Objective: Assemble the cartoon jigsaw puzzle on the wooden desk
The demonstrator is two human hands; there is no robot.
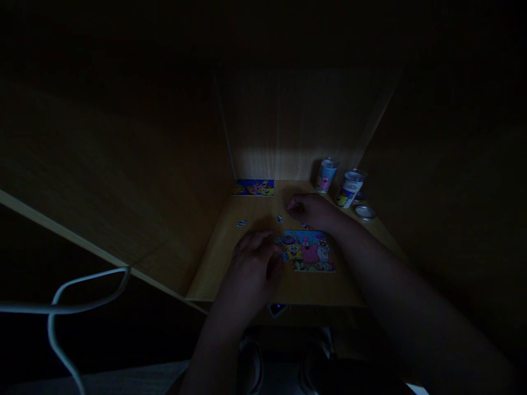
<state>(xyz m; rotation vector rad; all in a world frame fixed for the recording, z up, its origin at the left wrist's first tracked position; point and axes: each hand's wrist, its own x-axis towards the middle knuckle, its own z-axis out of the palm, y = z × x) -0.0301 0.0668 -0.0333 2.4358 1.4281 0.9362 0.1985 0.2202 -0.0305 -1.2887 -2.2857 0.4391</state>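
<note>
A colourful cartoon jigsaw puzzle lies on a small wooden desk in dim light. My left hand rests at the puzzle's left edge, fingers curled and pressing on its corner. My right hand reaches past the puzzle's far edge, fingers bent around a loose piece. Other loose pieces lie between the hands, and one more piece sits further left.
A picture card lies at the desk's back left. Two small printed canisters stand at the back right, with a round lid beside them. Wooden walls enclose the desk. A white cable hangs at left.
</note>
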